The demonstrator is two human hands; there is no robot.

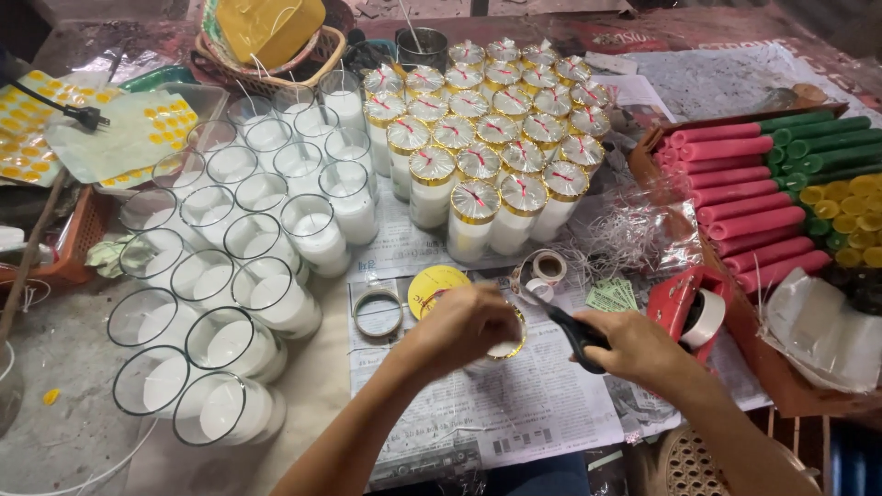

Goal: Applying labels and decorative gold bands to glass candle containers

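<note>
Low in the middle of the frame, the left hand point(464, 323) is curled down over the top of a glass candle point(503, 342), fingers wrapped around its rim; the candle sits on the newspaper point(514, 409) just below centre, and what shows of it is a white wax body in clear glass with a shiny gold foil band around the mouth, the rest hidden under the palm. Just to its right, the right hand point(634, 342) is closed around the black handles of a pair of scissors point(568, 331), blades angled up and left toward the candle's top. Beside that hand stands a red tape dispenser point(687, 308) with a white roll in it. A little further up the paper lie a yellow tape roll point(437, 287), a clear ring of tape point(378, 313) and a small white tape roll point(548, 267). On the left side, rows of uncovered glass candles point(241, 266) stand open-topped, white wax showing inside. Above centre, a tight cluster of finished candles point(496, 138) wear gold foil caps crossed with red. On the right, a box point(643, 152) holds pink, green and yellow stick candles point(749, 197) lying side by side. At the top left, a wicker basket point(266, 78) carries a yellow block, with sheets of yellow dot stickers point(138, 129) beside it.
</note>
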